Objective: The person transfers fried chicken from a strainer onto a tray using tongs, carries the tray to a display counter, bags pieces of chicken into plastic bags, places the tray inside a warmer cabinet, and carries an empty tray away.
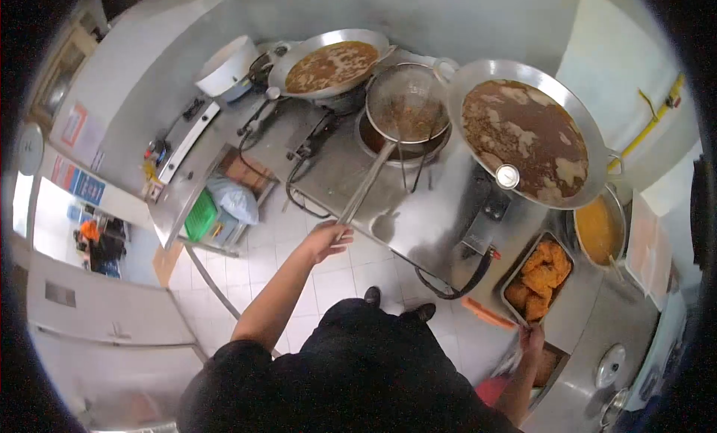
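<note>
My left hand [328,241] is closed around the end of the long handle of a mesh strainer [362,190]. The strainer's round basket sits over a metal pot [372,138] on the counter, with brown crumbs in its mesh. At the lower right, my right hand [532,339] grips the near end of a metal tray [515,312]. Several pieces of breaded, orange-brown fried food [544,269] lie in that tray. Beside the tray, near my right hand, is a long orange object [487,313] whose kind I cannot make out.
Two wide pans of brown, foamy oil stand on burners: one pan [579,104] at right, another [276,78] farther left. A pot of yellow-orange liquid [600,228] is beyond the tray. A hose [448,293] loops off the counter's front edge. A white pot [224,67] stands far left.
</note>
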Motion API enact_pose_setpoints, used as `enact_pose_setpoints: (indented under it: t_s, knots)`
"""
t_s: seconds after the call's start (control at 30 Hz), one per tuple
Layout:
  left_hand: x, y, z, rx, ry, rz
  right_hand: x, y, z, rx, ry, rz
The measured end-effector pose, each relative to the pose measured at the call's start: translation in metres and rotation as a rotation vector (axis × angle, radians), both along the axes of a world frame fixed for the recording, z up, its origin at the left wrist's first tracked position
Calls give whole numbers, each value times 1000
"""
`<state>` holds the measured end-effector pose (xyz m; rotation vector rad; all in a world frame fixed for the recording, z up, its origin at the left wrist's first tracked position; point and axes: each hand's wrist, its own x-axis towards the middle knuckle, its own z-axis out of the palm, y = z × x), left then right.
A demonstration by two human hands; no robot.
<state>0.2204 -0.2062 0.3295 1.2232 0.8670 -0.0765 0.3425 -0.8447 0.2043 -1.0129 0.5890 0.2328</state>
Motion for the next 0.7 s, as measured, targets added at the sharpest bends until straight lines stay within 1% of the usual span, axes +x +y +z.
enact_pose_setpoints:
  t_s: [0.03, 0.07, 0.1, 0.13, 0.17, 0.2, 0.23, 0.27, 0.3, 0.33, 0.4, 0.47, 0.53, 0.63, 0.67, 0.7]
  knots:
    - [-6, -2, -6, -113, -111, 71, 2, -26, -54, 73, -27, 22]
    - [9, -4, -26, -238, -187, 134, 3, -41, -93, 147, -50, 45]
    - [10, -12, -35, -455, -159, 443, 2, -34, -103, 168, -114, 53]
    - [10, -22, -99, -501, -109, 375, 7, -32, -112, 132, -43, 47]
    - [14, -36, -168, -536, -81, 298, 4, -37, -130, -59, -130, 83]
    - [36, -66, -196, -765, -156, 297, 3, -28, -127, -97, -143, 58]
    - [65, -100, -188, -777, -239, 187, 2, -20, -125, -135, -155, 32]
    - [95, -123, -168, -754, -278, 81, 0, 8, -94, -24, -89, -53]
    - [114, -148, -148, -688, -317, -64, -15, 9, -63, 84, -22, -141]
    - [135, -152, -141, -592, -331, -177, -20, 2, -95, 36, -62, -158]
    - [157, -152, -136, -449, -329, -288, -32, 6, -137, 38, -97, -197]
    - [156, -152, -141, -347, -339, -381, -53, 14, -178, 68, -130, -229]
    - [133, -158, -140, -244, -250, -442, -82, 39, -169, 58, -74, -312]
    - [67, -169, -189, -254, -137, -551, -141, 63, -153, 105, -15, -418]
    - [41, -173, -200, -252, -94, -574, -159, 79, -97, 135, 14, -437]
    - [11, -175, -208, -254, -75, -642, -186, 78, -105, 193, -9, -486]
